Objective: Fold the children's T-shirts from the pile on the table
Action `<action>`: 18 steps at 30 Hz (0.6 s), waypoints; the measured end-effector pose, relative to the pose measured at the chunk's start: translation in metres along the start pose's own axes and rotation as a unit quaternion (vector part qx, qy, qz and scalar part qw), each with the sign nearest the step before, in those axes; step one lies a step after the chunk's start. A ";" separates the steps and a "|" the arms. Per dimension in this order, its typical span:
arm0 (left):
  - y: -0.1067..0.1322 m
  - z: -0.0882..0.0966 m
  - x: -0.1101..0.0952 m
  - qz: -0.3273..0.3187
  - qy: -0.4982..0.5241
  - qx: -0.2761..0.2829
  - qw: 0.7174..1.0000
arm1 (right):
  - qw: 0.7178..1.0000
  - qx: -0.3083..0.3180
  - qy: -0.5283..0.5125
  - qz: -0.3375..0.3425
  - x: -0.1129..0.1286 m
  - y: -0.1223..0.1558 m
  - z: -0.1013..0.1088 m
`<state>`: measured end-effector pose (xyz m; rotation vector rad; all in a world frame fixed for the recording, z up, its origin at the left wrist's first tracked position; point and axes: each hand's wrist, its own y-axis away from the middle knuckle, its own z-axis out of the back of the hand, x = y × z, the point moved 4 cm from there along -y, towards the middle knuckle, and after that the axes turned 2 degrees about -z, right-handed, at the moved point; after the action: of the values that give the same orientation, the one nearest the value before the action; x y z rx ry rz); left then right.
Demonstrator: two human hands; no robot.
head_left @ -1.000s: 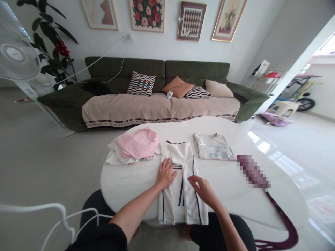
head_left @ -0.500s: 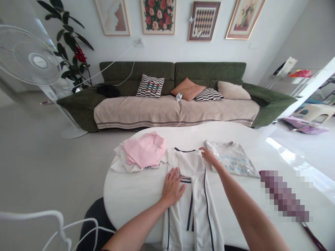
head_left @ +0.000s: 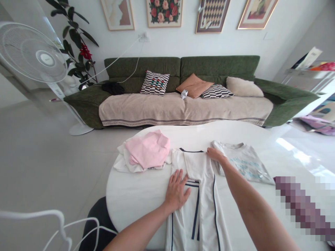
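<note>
A white garment with navy stripes (head_left: 202,195) lies folded lengthwise on the white round table (head_left: 136,188). My left hand (head_left: 177,191) rests flat and open on its left side, fingers spread. My right hand (head_left: 215,154) reaches to the garment's far right corner by the collar; its fingers curl at the edge, and whether they pinch the cloth does not show. A pile with a pink garment (head_left: 148,150) on top lies to the left. A folded grey T-shirt (head_left: 243,162) lies to the right.
A green sofa (head_left: 183,90) with cushions stands behind the table. At the left are a white standing fan (head_left: 34,54) and a plant. A blurred patch (head_left: 303,205) covers part of the table's right side. White cables run at lower left.
My right hand went from the garment's middle out to its far right corner. My left hand stayed flat on the cloth. The view shifted slightly left and down.
</note>
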<state>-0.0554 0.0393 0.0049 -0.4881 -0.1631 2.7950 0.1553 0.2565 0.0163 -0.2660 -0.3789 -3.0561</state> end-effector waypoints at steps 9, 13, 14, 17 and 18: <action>0.000 -0.001 0.000 -0.001 -0.002 -0.003 1.000 | 0.991 -0.135 0.003 -0.009 0.040 0.037 0.002; 0.000 -0.002 0.000 -0.001 0.000 -0.008 1.000 | 0.986 -0.139 -0.004 0.094 0.083 0.065 -0.032; 0.000 -0.002 0.000 -0.001 0.000 -0.009 1.000 | 0.985 -0.135 -0.005 0.104 0.090 0.069 -0.041; 0.000 -0.001 -0.001 -0.003 -0.003 -0.012 1.000 | 0.987 -0.130 -0.009 0.092 0.099 0.077 -0.060; 0.000 -0.001 -0.001 -0.005 -0.004 -0.014 1.000 | 0.988 -0.131 -0.011 0.082 0.099 0.078 -0.063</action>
<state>-0.0542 0.0389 0.0037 -0.4810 -0.2071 2.7882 0.0527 0.1623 -0.0077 -0.3242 0.0462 -2.9356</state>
